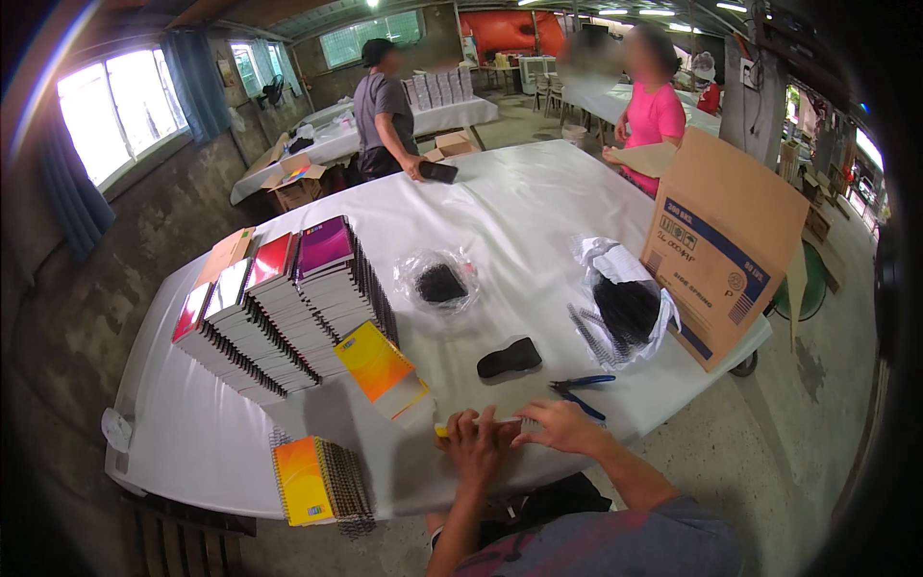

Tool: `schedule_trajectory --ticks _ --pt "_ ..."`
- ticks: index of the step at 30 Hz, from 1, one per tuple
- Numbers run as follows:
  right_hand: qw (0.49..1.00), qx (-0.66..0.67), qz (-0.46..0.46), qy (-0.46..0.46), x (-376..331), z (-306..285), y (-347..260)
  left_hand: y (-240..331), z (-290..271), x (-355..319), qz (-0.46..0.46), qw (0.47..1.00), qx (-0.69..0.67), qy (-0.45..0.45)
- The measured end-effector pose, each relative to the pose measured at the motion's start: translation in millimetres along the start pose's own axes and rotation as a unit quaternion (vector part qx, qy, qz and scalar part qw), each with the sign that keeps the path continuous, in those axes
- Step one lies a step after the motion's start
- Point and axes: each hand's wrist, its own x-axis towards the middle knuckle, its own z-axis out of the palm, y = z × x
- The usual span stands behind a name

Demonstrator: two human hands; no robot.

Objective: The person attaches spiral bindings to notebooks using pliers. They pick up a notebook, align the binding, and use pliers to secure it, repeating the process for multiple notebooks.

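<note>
Yellow notebook [478, 424] lies at the tabletop [538, 207] near edge under both hands, left hand [473, 444] pressing it flat, right hand [558, 425] pinching its spine edge, seemingly mid-binding; next likely needs the blue pliers [580, 388] just beside

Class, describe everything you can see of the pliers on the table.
The pliers have blue handles and a dark head, too small to make out in detail. They lie flat on the white table, handles spread slightly apart, near its front edge. The right hand is just in front of them, not touching. A black pad lies to their left, and a bag of black spirals lies behind.
</note>
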Motion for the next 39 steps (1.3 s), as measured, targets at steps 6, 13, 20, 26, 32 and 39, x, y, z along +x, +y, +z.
schedule_trajectory --ticks 6,13,20,26,32,39 --pt "0.994 -0.079 -0.046 -0.062 8 -3 7 6 -7 0 -0.031 0.998 -0.062 -0.005" --pt "0.993 0.061 -0.064 0.078 9 -8 -1 2 -5 -1 -0.022 0.997 -0.073 0.008" --pt "0.996 0.084 0.026 -0.031 9 3 8 2 -5 2 -0.037 0.995 -0.09 0.007" --pt "0.999 -0.034 -0.018 0.034 9 13 4 0 0 0 -0.031 0.996 -0.077 0.021" --pt "0.991 -0.13 -0.016 0.023 5 13 -13 1 -9 0 -0.016 0.998 -0.056 -0.016" --pt "0.992 -0.054 0.046 -0.1 9 8 -12 -1 -13 1 -0.027 0.995 -0.093 -0.036"
